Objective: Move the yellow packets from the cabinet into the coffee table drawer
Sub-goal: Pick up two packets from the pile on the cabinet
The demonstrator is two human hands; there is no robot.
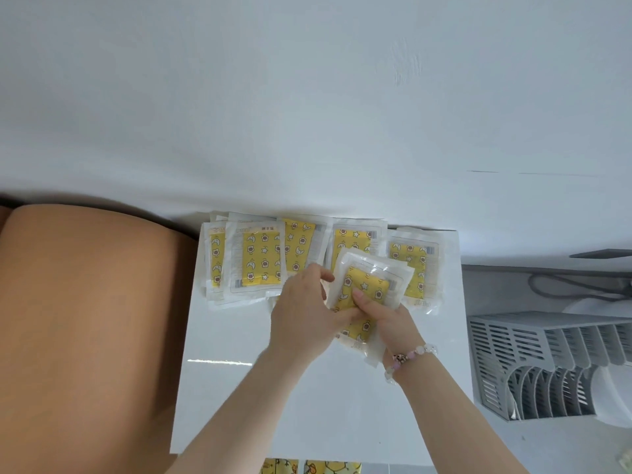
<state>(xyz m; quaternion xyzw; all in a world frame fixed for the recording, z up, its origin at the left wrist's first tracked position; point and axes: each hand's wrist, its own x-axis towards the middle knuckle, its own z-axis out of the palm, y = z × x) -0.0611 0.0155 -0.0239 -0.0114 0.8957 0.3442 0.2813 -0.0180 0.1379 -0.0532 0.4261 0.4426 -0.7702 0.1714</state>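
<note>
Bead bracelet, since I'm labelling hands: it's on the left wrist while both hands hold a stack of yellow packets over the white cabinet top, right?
No. The head view shows the bead bracelet on the right wrist. The left hand and right hand do both hold the stack of yellow packets over the white cabinet top.

Small red print tops one yellow packet (258,258) — seemingly Chinese, unreadable.

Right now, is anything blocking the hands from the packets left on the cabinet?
Nothing separate does. The left hand and right hand grip a stack of packets that overlaps the loose packets on the cabinet top. The drawer is out of view.
</note>
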